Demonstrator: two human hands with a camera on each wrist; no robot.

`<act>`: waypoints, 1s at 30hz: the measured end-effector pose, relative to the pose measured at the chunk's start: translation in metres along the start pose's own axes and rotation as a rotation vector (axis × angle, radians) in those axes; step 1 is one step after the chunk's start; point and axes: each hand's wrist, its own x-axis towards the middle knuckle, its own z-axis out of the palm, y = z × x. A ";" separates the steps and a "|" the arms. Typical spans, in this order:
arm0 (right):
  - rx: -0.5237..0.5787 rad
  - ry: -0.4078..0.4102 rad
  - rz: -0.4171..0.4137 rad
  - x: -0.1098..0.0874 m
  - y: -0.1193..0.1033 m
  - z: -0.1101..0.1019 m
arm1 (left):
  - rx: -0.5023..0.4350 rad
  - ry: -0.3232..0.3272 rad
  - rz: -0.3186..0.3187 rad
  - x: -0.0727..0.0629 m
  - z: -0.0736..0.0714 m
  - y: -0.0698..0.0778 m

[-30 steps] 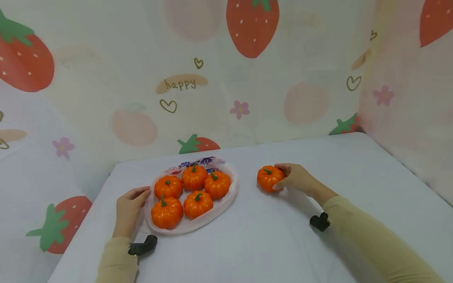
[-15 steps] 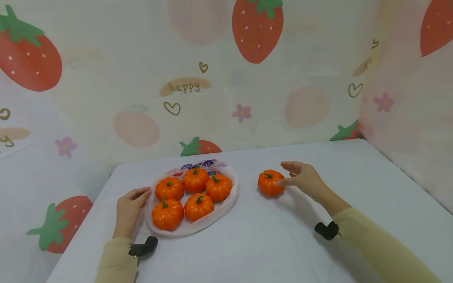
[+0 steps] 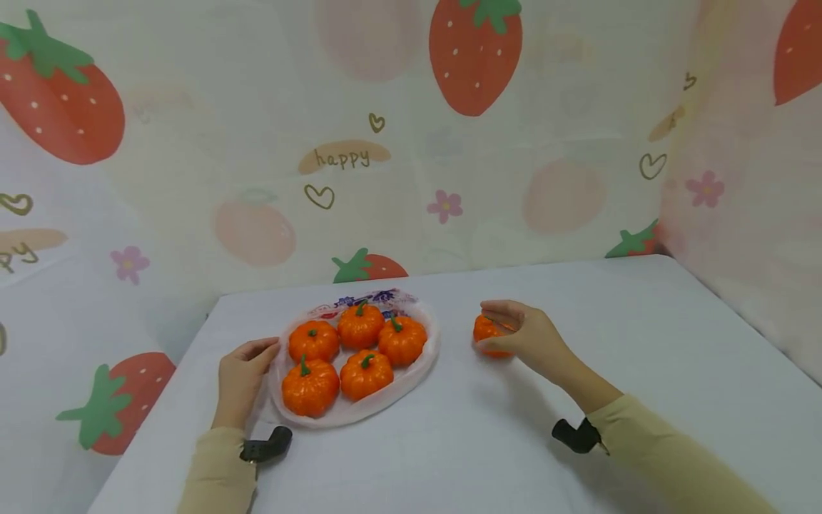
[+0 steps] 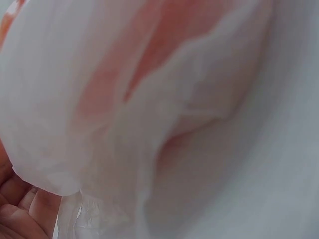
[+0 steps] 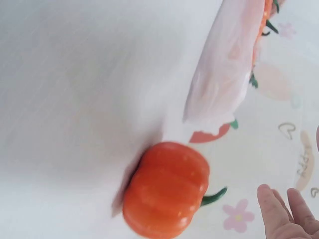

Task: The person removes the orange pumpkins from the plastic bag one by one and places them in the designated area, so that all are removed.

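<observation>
A white plastic bag (image 3: 359, 414) lies spread wide with several small orange pumpkins (image 3: 311, 387) inside. My left hand (image 3: 240, 375) pinches the bag's left rim between thumb and fingers; in the left wrist view the bag (image 4: 114, 124) hides part of that hand (image 4: 25, 209). To the right of the bag, a single pumpkin (image 3: 486, 330) sits on the table. My right hand (image 3: 536, 339) hovers in front of it with fingers extended, covering part of it. In the right wrist view this pumpkin (image 5: 167, 189) stands apart from the extended fingers (image 5: 271, 209).
A white cloth covers the table (image 3: 449, 457). Behind it hangs a strawberry-print backdrop (image 3: 475, 164), which also runs along both sides. A black wrist camera (image 3: 266, 444) sits on the left sleeve, another wrist camera (image 3: 576, 435) on the right.
My right hand has let go of the single pumpkin, drawn back to the right, then come left and nearer. The left hand keeps its place at the bag rim.
</observation>
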 end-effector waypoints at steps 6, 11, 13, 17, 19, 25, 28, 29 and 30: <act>0.006 -0.027 0.004 0.004 -0.002 0.017 | -0.002 -0.011 -0.008 0.000 0.003 0.001; -0.013 -0.045 -0.043 0.011 -0.007 0.032 | 0.000 -0.026 -0.011 0.001 0.003 0.001; -0.035 -0.050 -0.073 0.016 -0.010 0.038 | 0.000 -0.021 -0.006 0.002 0.002 0.001; -0.056 -0.071 -0.078 0.024 -0.015 0.051 | 0.004 -0.010 -0.003 0.003 0.000 0.000; -0.060 -0.077 -0.056 0.028 -0.016 0.057 | 0.007 -0.012 -0.003 0.003 -0.001 0.000; -0.089 -0.099 -0.052 0.039 -0.017 0.072 | 0.004 -0.024 0.001 0.001 -0.001 -0.001; -0.099 -0.118 -0.050 0.047 -0.018 0.077 | -0.002 -0.016 -0.001 0.000 -0.001 -0.002; -0.110 -0.122 -0.049 0.050 -0.018 0.079 | -0.004 -0.016 -0.001 0.001 0.000 -0.002; -0.117 -0.126 -0.042 0.052 -0.017 0.080 | -0.009 -0.013 -0.002 0.001 0.001 -0.002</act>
